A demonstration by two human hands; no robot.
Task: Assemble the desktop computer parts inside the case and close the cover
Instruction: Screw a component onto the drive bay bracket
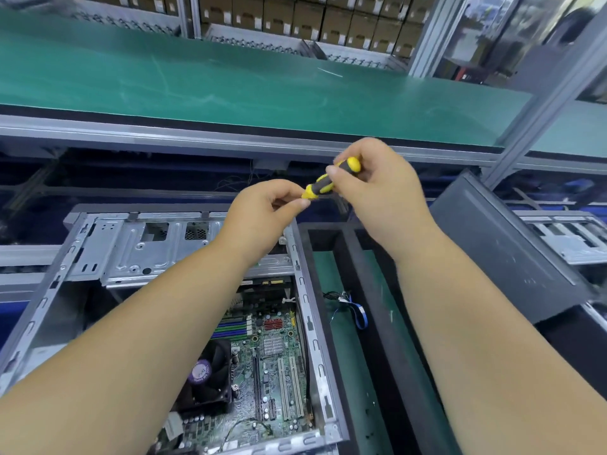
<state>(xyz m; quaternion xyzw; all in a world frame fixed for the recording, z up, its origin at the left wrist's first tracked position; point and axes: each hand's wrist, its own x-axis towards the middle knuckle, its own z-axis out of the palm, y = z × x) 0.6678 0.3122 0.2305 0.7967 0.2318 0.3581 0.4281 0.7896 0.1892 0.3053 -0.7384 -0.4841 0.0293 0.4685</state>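
Note:
An open desktop case [308,326] lies flat in front of me, its green motherboard [272,372] and black CPU fan [210,379] showing inside, with a silver drive cage [131,247] at its far end. Above the case both hands are raised. My right hand [384,195] grips the handle of a yellow and black screwdriver [331,178]. My left hand [262,211] pinches the screwdriver's front end; its tip is hidden by the fingers. A dark grey cover panel [512,254] leans at the right.
A black foam tray [358,290] with green bottom lies right of the case, holding a small bundle of blue and black cables [348,303]. A green conveyor belt [230,83] runs across the back, with shelves of cardboard boxes [295,18] behind. Another metal chassis [565,234] sits far right.

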